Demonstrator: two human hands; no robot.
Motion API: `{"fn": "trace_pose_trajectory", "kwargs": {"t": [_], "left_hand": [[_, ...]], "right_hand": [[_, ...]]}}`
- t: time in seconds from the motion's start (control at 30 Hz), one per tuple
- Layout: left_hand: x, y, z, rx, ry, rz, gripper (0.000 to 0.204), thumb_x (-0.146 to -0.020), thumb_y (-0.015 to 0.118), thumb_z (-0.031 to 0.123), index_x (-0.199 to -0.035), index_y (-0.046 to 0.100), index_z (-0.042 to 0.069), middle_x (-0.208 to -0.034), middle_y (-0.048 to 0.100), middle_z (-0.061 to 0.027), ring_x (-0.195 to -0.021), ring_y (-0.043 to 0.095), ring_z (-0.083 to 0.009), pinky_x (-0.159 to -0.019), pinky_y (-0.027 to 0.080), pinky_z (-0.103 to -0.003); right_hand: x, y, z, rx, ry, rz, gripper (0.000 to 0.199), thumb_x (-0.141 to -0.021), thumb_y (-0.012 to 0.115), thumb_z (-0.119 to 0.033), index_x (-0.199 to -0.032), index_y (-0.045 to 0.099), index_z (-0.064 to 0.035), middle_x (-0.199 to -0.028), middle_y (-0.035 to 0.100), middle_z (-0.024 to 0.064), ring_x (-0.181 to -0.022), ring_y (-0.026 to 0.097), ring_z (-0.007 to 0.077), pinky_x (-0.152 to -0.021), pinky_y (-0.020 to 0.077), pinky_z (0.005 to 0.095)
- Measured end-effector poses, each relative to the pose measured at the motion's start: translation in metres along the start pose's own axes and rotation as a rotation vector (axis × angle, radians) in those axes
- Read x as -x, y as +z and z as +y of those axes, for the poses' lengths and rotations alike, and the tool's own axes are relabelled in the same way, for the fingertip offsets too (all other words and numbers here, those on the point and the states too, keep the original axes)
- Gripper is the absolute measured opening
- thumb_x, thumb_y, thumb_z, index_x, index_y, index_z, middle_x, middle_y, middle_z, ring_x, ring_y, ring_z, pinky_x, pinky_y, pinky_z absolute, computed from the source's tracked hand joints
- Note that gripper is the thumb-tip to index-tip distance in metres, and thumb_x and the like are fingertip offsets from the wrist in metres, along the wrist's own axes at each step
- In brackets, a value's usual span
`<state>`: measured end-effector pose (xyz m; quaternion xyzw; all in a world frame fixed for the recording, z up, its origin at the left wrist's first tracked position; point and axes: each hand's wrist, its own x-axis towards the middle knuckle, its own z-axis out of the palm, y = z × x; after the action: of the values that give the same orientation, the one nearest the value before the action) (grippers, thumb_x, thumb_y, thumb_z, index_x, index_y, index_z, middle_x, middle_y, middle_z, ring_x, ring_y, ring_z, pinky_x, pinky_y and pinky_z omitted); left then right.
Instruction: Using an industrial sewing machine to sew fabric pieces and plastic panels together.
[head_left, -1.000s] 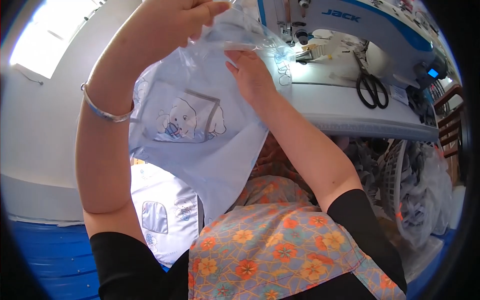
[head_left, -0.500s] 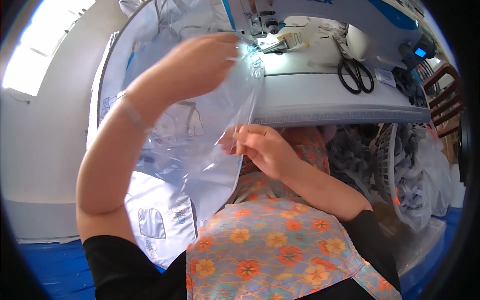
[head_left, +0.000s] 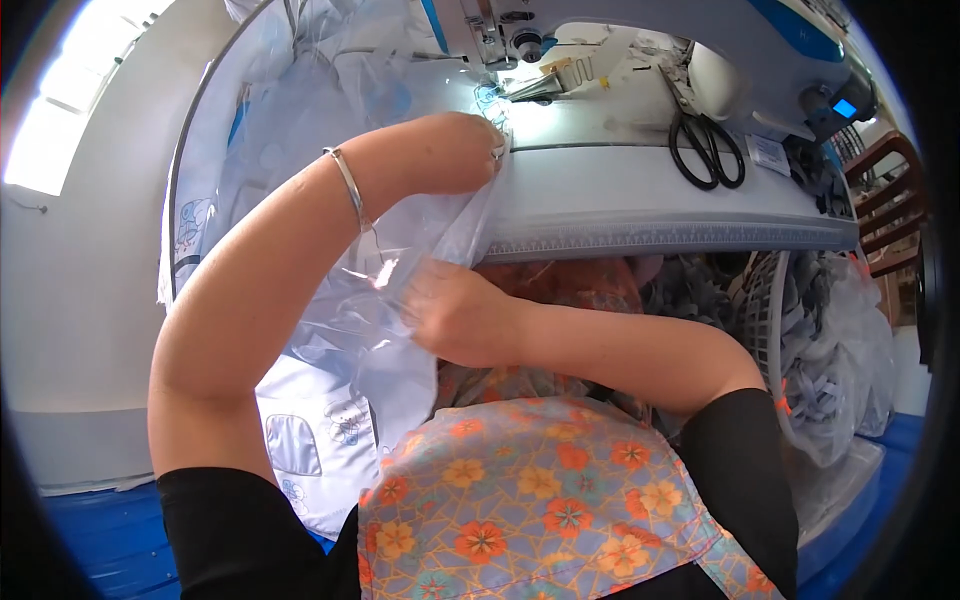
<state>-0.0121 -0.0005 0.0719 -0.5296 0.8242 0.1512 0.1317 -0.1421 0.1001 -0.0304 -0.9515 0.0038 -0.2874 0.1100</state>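
Observation:
A clear plastic sheet (head_left: 385, 250) lies with white printed fabric (head_left: 325, 400) at the left of the sewing machine (head_left: 640, 20) and hangs down toward my lap. Bent over at the wrist, my left hand (head_left: 468, 150) is closed at the sheet's edge, just on my side of the needle area; most of its fingers are hidden. Lower down, my right hand (head_left: 455, 312) is closed on the sheet, its fingertips partly smeared by motion. Loose thread (head_left: 488, 97) lies beside the lit needle area.
Black-handled scissors (head_left: 706, 150) lie on the machine's table, whose front edge carries a ruler strip (head_left: 670, 232). A metal attachment (head_left: 545, 85) sits beside the needle. At right below stands a basket (head_left: 765, 310) of grey scraps under plastic. A wooden chair (head_left: 885, 190) stands beyond.
My left hand has come back toward me from the needle area. My right hand has moved left and slightly down, bunching the clear plastic sheet.

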Motion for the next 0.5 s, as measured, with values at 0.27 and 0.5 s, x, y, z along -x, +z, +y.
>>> {"fn": "trace_pose_trajectory", "kwargs": {"t": [0.27, 0.5], "left_hand": [[0.011, 0.0, 0.012, 0.148, -0.134, -0.005, 0.044, -0.091, 0.06, 0.025, -0.122, 0.061, -0.007, -0.125, 0.061, -0.0228, -0.12, 0.059, -0.036, -0.103, 0.048, -0.041], [0.008, 0.038, 0.014, -0.133, -0.06, 0.291, 0.026, -0.083, 0.062, 0.012, -0.104, 0.068, -0.002, -0.104, 0.069, -0.0196, -0.102, 0.068, -0.0344, -0.091, 0.055, -0.043]], "right_hand": [[-0.002, -0.048, -0.029, -0.379, 0.202, 0.575, 0.02, -0.079, 0.07, -0.015, -0.097, 0.07, -0.0061, -0.103, 0.073, 0.0122, -0.097, 0.07, 0.0305, -0.089, 0.0547, 0.0424], [0.106, -0.007, -0.012, -0.29, 0.256, 0.11, 0.032, -0.075, 0.072, -0.013, -0.106, 0.072, -0.0088, -0.118, 0.073, 0.009, -0.114, 0.068, 0.0245, -0.107, 0.0477, 0.0449]]}}
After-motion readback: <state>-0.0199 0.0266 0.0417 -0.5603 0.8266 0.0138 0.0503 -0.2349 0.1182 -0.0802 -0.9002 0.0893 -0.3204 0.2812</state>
